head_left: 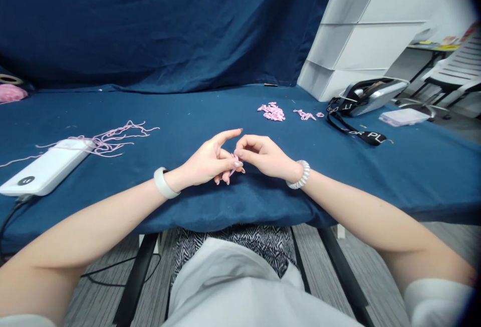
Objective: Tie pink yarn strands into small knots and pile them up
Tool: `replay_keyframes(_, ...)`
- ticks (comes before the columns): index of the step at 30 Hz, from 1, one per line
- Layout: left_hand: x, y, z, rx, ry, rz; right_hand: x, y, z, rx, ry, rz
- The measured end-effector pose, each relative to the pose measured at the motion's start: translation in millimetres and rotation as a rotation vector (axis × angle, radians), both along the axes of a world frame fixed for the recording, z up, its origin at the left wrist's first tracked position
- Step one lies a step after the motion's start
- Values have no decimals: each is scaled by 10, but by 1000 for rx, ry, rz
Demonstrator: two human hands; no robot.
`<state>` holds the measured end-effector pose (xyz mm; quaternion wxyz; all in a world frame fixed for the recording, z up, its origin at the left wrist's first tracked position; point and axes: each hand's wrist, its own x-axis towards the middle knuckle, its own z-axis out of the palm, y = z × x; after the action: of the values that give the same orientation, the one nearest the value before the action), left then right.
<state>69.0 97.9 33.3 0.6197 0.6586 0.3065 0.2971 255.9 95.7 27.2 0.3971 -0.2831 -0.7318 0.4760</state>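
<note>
My left hand (203, 162) and right hand (261, 154) meet just above the near edge of the blue cloth-covered desk (195, 111), my forearms (93, 222) angling inward from both sides. My left index finger (225, 137) lifts away while the lower fingers curl inward. My right fingers (246, 141) curl down, their tips pinched close against my left fingers.

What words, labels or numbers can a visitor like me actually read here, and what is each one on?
"OR PL" in white, on the black lanyard strap.
"tt", uncertain, on the black round badge of the white power bank.
The colored items on the far table are too small to read.
</note>
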Motion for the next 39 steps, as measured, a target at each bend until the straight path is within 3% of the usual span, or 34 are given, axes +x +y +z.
replay_keyframes(4, 1, -33, 12, 14, -14, -19, 39, 65, -17, -186, 92, 153)
replay_keyframes(8, -1, -59, 38, 37, 12, 10, 57, 95, -51, -273, 91, 287)
replay_keyframes(17, -19, -63, 66, -8, 2, -62, 20, 17, -40, -280, 100, 308)
replay_keyframes(26, 1, -56, 32, -123, -90, -77, -38, 7, -90, -278, 216, 206)
replay_keyframes(35, 34, -11, -8, -151, -136, 69, -148, -81, -89, -287, 332, 18)
replay_keyframes(39, 38, 40, -16, -247, -150, 130, -153, -53, -82, -244, 333, -131)
